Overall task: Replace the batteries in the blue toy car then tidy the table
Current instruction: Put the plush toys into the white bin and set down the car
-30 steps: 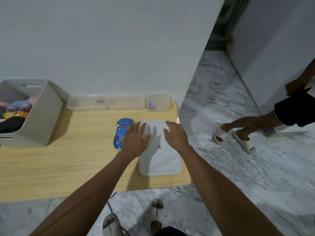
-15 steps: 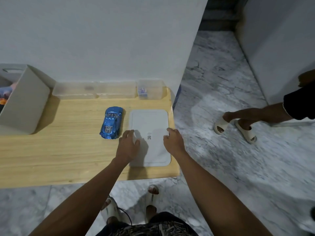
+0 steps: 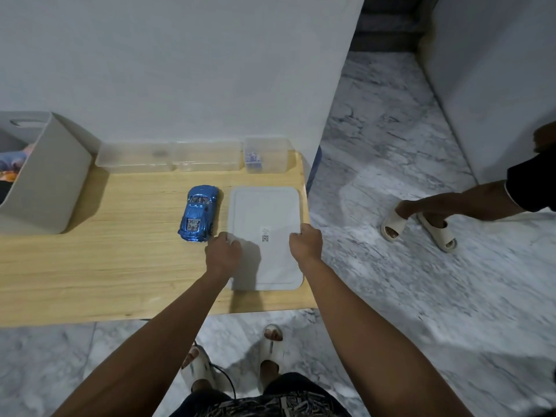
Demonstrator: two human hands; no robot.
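Note:
The blue toy car (image 3: 198, 213) stands on its wheels on the wooden table (image 3: 105, 266), nose pointing away from me. Right beside it lies a flat white tray (image 3: 264, 206) with a small QR sticker. My left hand (image 3: 224, 252) grips the tray's left edge, just in front of the car's rear. My right hand (image 3: 305, 240) grips the tray's right edge, close to the table's right side. Both hands have their fingers curled over the rim. The fingertips are hidden.
A grey bin (image 3: 45, 182) with toys stands at the far left. Three clear boxes (image 3: 168, 156) line the wall; the right one (image 3: 264, 155) holds small blue-white items. Another person's legs in slippers (image 3: 421, 227) stand on the marble floor to the right.
Both hands slid back toward me from the tray's far part and spread to its left and right edges, fingers now curled on the rim. The car has not moved.

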